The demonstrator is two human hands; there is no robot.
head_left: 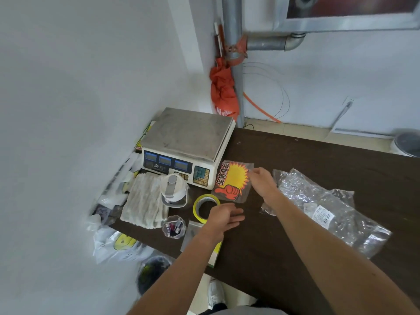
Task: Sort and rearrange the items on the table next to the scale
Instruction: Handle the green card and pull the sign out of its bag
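A white scale [186,142] with a steel pan stands at the table's far left corner. Right beside it lies a clear packet of yellow-and-red promo stickers [231,181]; my right hand [261,181] pinches its right edge. A yellow tape roll [205,206] lies flat in front of the packet. My left hand [223,218] hovers over the roll's right side with fingers straight, holding nothing. A white folded towel [144,201], a white-lidded bottle [173,190] and a small cup of batteries [173,227] sit in front of the scale.
A crinkled clear plastic bag [327,208] with a white label lies to the right on the dark table [295,155]. A flat clear packet [193,233] sits under my left wrist. White plastic bags [118,244] hang off the table's left edge. Walls close in left and behind.
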